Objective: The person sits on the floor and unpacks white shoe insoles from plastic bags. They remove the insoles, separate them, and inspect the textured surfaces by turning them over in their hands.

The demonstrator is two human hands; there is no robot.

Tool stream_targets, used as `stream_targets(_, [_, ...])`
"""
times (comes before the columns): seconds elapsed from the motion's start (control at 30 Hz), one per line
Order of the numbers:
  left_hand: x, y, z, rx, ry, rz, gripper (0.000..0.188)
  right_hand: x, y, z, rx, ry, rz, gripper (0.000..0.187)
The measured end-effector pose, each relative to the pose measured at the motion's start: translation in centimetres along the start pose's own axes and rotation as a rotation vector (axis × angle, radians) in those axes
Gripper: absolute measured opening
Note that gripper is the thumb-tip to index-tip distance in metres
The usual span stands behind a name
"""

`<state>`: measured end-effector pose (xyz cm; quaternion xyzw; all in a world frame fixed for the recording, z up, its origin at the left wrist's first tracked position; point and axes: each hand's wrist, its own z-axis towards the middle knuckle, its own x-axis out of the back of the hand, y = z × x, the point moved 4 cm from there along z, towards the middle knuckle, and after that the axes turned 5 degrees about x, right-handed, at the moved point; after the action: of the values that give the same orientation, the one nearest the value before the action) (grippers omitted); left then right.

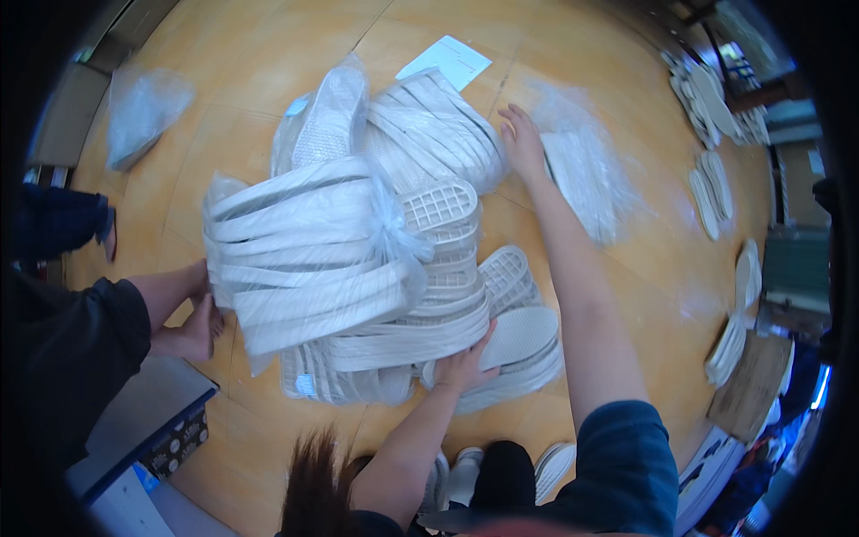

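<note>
Bundled white shoe soles in clear plastic film (300, 251): wrapping glossy, thin and creased, with highlights along its folds. White rubber-like sole with a square-grid face (440, 204): matt, deeply ribbed. Pale oval sole with a finely textured face (521, 335): matt, rough. Tan floor (268, 54): smooth, with a sheen visible from where I stand. White rectangular paper sheet (445, 61): smooth, matt. Dark teal cloth sleeve (629, 465): soft-looking, matt.

In the frame's lower right, a dark teal short sleeve (628, 461) is ending in a plain hem, leaving the right forearm (586, 300) bare. The left hand (461, 367) and right hand (523, 143) are showing bare. Long hair (315, 488) is hanging lower left of centre; black legwear (503, 479) is showing at lower centre.
</note>
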<state>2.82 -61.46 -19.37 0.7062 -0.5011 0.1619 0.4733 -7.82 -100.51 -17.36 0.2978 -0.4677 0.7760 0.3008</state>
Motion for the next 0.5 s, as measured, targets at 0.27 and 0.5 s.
stream_targets(0.27, [-1.1, 0.0, 0.2, -0.069, 0.092, 0.015, 0.1, -12.9, 6.5, 11.6, 0.037, -0.518, -0.05, 0.049])
stream_targets(0.5, [-1.4, -0.1, -0.2, -0.035, 0.057, 0.001, 0.094, -15.7, 9.0, 8.0, 0.053, -0.402, -0.378, 0.048])
